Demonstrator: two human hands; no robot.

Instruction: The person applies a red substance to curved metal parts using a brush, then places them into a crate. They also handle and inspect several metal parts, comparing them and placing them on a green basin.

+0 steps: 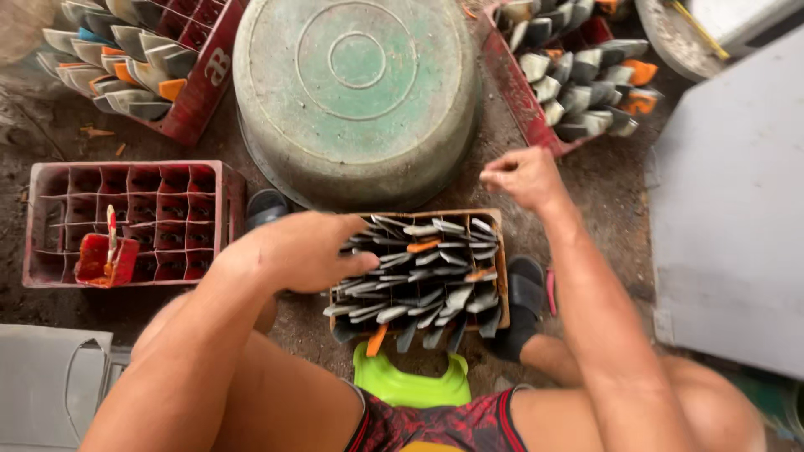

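The left hand [306, 249] lies with its grip spread flat, fingers reaching over the left edge of the wooden crate [501, 251] and touching the grey folded pieces [423, 280] packed in it; it pinches nothing that I can see. The right hand [523, 177] hovers above the crate's far right corner with its grip pressed together into a loose fist, and whether it pinches something small between thumb and fingers I cannot tell. The crate sits on the dirt floor between the person's knees, just in front of a green plastic stool [410, 385] and touching the rim of a large overturned basin [356, 92]. The pieces stand on edge in tight rows, mostly grey with a few orange ones among them. To handle them well, I judge the left hand should press the rows steady while the right works one piece at a time, keeping the stack upright so that neighbours do not slide out. A red compartment crate [126, 222], nearly bare save for a small red holder, stands well to the left, and two more red crates [201, 84] filled with similar pieces lie beyond the basin.
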